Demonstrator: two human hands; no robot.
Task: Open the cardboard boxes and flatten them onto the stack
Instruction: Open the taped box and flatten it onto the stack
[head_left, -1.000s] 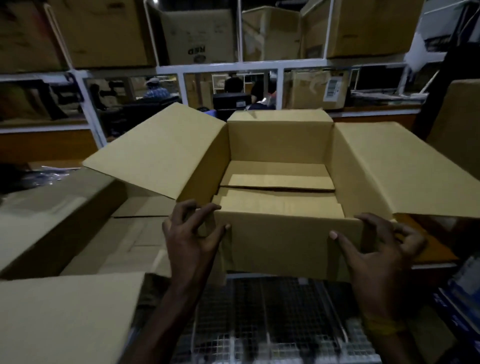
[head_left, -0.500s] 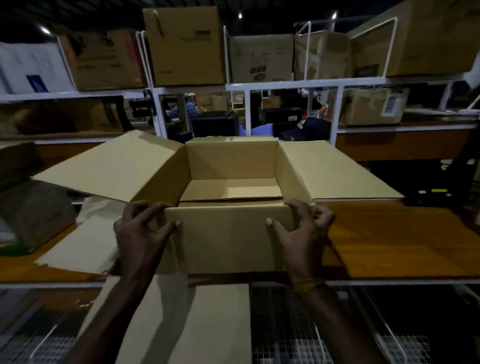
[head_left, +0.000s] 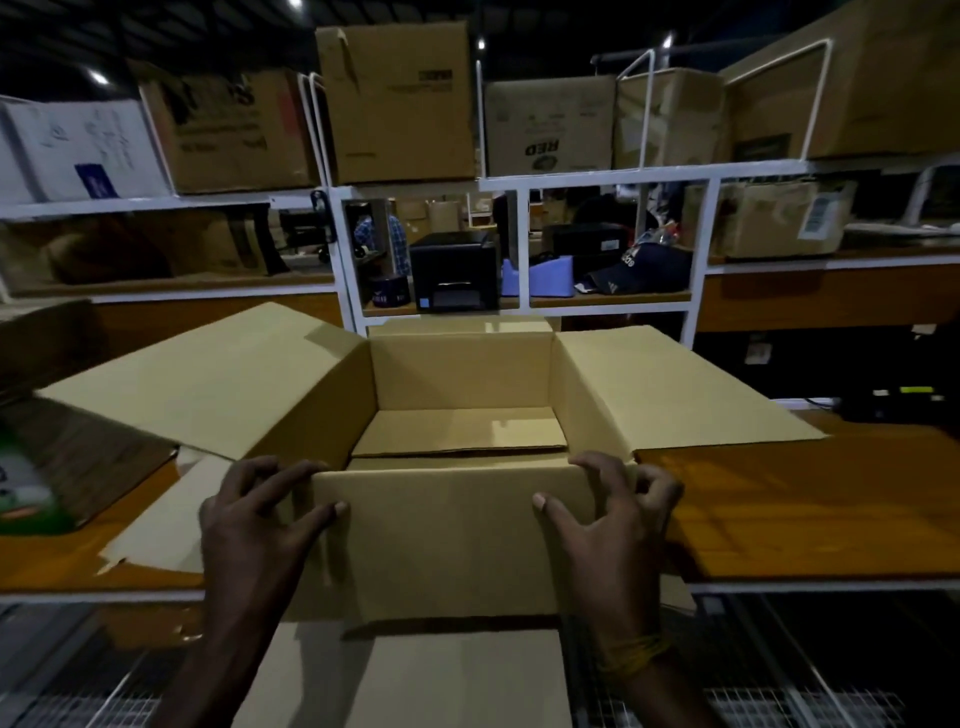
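Left hand (head_left: 254, 525) and right hand (head_left: 613, 525) apart, each clamped on a near corner of open plain brown cardboard box (head_left: 447, 540), resting on orange wooden shelf (head_left: 810, 509). Judged light, empty, stiff along creases; corner hold suits collapsing. Beyond: black printer (head_left: 453, 270).

My open cardboard box (head_left: 447, 545) sits on the orange wooden bench (head_left: 810, 514), with flattened cardboard (head_left: 156, 525) lying to its left.

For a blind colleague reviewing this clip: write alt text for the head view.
Two hands, left hand and right hand, grip the near corners of an open cardboard box on an orange workbench, its side flaps spread wide. Shelves of boxes rise behind.
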